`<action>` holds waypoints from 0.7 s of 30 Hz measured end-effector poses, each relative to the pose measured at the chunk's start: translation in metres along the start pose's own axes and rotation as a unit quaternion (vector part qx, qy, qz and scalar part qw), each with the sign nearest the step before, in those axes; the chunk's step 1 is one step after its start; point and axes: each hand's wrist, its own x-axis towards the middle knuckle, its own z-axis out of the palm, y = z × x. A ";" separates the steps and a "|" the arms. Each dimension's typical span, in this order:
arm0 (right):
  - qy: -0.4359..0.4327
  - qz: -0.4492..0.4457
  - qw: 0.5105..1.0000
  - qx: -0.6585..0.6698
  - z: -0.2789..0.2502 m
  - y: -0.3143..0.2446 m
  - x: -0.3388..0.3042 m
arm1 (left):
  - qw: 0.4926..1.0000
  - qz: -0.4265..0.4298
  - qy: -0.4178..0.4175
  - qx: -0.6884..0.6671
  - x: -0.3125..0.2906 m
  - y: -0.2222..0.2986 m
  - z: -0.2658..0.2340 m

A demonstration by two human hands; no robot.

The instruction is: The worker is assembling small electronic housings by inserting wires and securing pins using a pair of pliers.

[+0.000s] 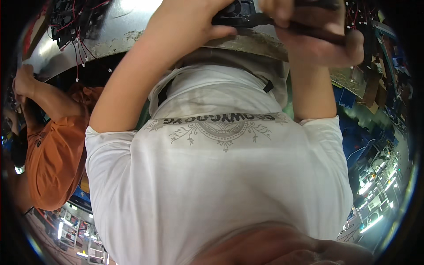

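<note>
the right hand (314,44) is gripping a dark sideways tool (260,19); left of its fingers, a black fan-like part (232,10) is lying nearer the left hand (198,15), whose grip i cannot tell.

Left hand (201,15) cut off by top edge; right hand (314,47) blurred.
</note>
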 end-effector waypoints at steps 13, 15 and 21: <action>-0.049 0.072 0.994 -0.070 0.013 -0.024 0.008 | 0.998 0.035 -0.041 -0.010 0.005 -0.005 -0.008; -0.032 0.092 0.984 -0.149 0.028 -0.027 0.002 | 0.997 0.018 -0.048 -0.054 0.004 -0.002 -0.013; 0.025 0.085 0.981 -0.173 0.031 -0.019 -0.007 | 0.997 0.025 -0.058 -0.046 0.008 -0.005 -0.011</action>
